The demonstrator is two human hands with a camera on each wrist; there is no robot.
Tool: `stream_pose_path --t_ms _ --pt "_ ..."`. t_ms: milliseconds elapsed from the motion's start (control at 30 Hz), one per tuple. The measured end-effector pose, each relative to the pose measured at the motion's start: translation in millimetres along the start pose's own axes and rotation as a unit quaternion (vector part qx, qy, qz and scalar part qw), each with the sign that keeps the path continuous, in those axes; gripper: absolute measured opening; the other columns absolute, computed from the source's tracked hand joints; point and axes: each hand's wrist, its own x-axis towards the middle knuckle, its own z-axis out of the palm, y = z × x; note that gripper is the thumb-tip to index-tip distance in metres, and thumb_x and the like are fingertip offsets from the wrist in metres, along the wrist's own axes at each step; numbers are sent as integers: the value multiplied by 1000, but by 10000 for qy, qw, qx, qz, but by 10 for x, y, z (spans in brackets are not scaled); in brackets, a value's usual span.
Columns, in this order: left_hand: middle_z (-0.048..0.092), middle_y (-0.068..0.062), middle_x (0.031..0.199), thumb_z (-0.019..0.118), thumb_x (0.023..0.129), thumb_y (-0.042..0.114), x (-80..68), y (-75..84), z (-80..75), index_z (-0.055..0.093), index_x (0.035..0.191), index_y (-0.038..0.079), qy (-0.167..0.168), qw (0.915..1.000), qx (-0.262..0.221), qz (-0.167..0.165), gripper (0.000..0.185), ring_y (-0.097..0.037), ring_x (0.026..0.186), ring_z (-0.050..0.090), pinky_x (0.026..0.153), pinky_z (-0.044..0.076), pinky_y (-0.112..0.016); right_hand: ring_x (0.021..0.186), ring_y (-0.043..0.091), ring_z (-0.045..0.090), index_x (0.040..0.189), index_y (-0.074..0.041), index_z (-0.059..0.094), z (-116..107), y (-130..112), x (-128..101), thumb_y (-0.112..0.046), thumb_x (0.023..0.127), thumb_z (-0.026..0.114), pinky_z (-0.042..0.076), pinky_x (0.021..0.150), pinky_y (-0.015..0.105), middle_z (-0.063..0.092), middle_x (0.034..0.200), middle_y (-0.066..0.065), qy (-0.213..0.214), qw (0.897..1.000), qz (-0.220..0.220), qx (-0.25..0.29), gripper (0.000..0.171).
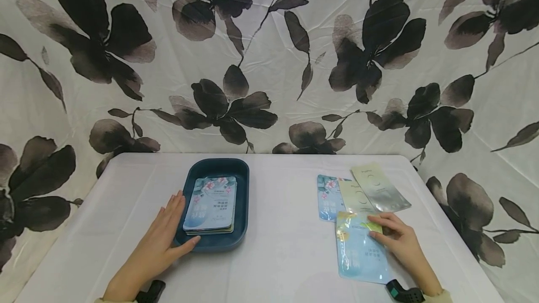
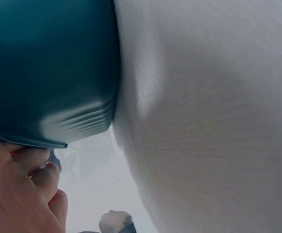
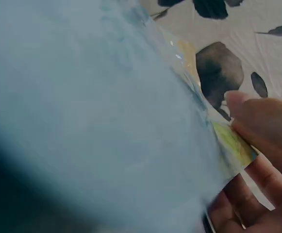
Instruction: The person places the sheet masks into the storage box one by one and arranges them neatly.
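Note:
My left hand [image 1: 157,237] lies along the left rim of a dark teal tray [image 1: 242,191], fingers straight and thumb stretched over the near-left corner. The left wrist view shows the tray's outer wall [image 2: 48,63] with fingers [image 2: 41,179] at its rim. Inside the tray lies a stack of sheet mask packets [image 1: 212,202], a blue floral one on top. At the right, my right hand [image 1: 400,237] pinches the upper right corner of a light blue sheet mask packet [image 1: 362,258]. In the right wrist view, that packet [image 3: 102,107] hangs from thumb and fingers, blurred up close.
Just beyond the held packet lie a blue floral packet [image 1: 330,200], a pale green packet [image 1: 353,195] and a green-silver packet [image 1: 376,186], overlapping. A white cloth covers the table [image 1: 282,228]. A floral curtain [image 1: 269,60] rises behind its far edge.

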Motion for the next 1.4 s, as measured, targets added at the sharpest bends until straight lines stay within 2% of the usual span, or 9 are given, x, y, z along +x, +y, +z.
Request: stream_pose_path --t_ms 167,233,300,433,567,733,900,1167,1400 --pt "4 -10 166 71 88 50 2 6 -6 11 158 1 14 10000 -5 20 104 -28 152 1 121 4 -51 116 -5 50 132 3 61 -13 -60 12 -4 89 73 45 93 11 55 129 9 -499 9977 438 168 45" --pt "3 -10 166 70 88 49 1 11 -10 11 158 1 4 10000 -4 15 104 -28 152 2 121 4 -51 117 -6 51 139 2 54 -15 -78 16 -4 90 71 46 93 13 49 138 9 -845 9926 716 499 53" --pt "3 -9 166 71 88 49 0 15 -12 10 158 2 -7 10000 -14 5 104 -28 152 2 121 4 -51 118 -3 52 146 1 45 -19 -90 18 -1 87 72 49 93 19 38 148 10 -1228 9813 1035 1061 65" --pt "4 -10 166 71 88 49 1 26 -21 10 158 2 -8 10000 -22 22 105 -26 152 0 121 3 -50 120 7 57 155 0 25 -24 -87 18 10 76 75 54 92 34 11 160 18 -1855 9470 1530 2128 93" --pt "5 -11 166 71 88 50 5 36 -38 10 159 2 -10 10000 -30 27 105 -25 153 0 121 3 -48 121 11 59 155 3 22 -19 -70 17 12 76 75 53 92 38 1 161 29 -2091 9302 1761 2451 95" --pt "6 -12 166 71 88 49 8 36 -48 10 159 2 -30 10000 -48 29 104 -26 153 0 122 2 -48 117 12 62 147 12 33 1 -89 13 4 83 74 53 92 34 22 153 37 -2046 9320 2028 2201 77" --pt "4 -11 166 71 88 49 1 25 -39 10 159 2 -39 10000 -48 56 104 -25 153 -1 122 1 -47 111 21 66 146 11 38 25 -116 6 1 83 75 55 89 38 37 146 37 -1886 9301 2340 2110 74" --pt "4 -10 166 71 88 50 5 31 -48 10 159 3 -50 9999 -93 -16 105 -26 153 0 122 0 -46 119 15 60 150 10 29 93 -112 33 7 86 69 53 93 38 14 155 37 -1848 9215 2071 2716 75" --pt "5 -11 166 72 87 48 -4 39 -40 10 159 3 10 10000 -86 24 105 -25 153 0 122 1 -47 123 12 57 152 7 28 132 -133 61 6 87 68 51 96 38 3 160 31 -1868 9112 2223 2920 76"
